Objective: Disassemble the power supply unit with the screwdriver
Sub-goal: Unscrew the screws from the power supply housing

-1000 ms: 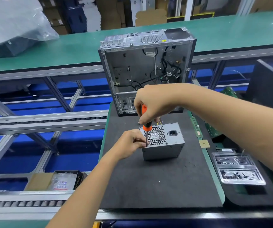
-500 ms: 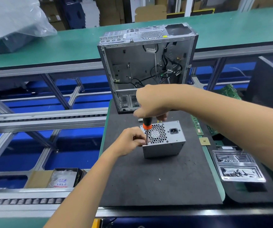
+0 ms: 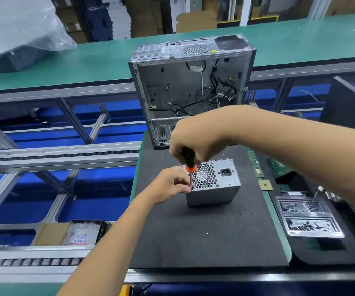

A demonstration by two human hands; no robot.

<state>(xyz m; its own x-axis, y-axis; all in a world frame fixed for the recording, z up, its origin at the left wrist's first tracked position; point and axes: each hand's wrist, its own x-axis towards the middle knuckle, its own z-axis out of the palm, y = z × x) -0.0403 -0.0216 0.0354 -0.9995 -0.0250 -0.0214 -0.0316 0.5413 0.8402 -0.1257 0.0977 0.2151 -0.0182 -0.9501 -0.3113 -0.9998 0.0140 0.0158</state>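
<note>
Grey power supply unit (image 3: pixel 213 182) under both hands: right hand (image 3: pixel 195 139) grips screwdriver (image 3: pixel 189 163), left hand (image 3: pixel 170 184) seemingly pinches its shaft.

Black foam mat (image 3: pixel 193 238) on the bench — power supply unit (image 3: pixel 219 189), open computer case (image 3: pixel 185 86) directly atop.

Single view recorded, head-mounted, wide-angle. The bench is viewed from above, the camera tilted forward and down. The black mat (image 3: pixel 204 236) is framed centrally at close range; both forearms are seen entering from the lower edge and the right. The conveyor rails (image 3: pixel 54 154) and the green belt (image 3: pixel 87 60) are taken in farther off. Straight lines are bowed at the frame edges.
</note>
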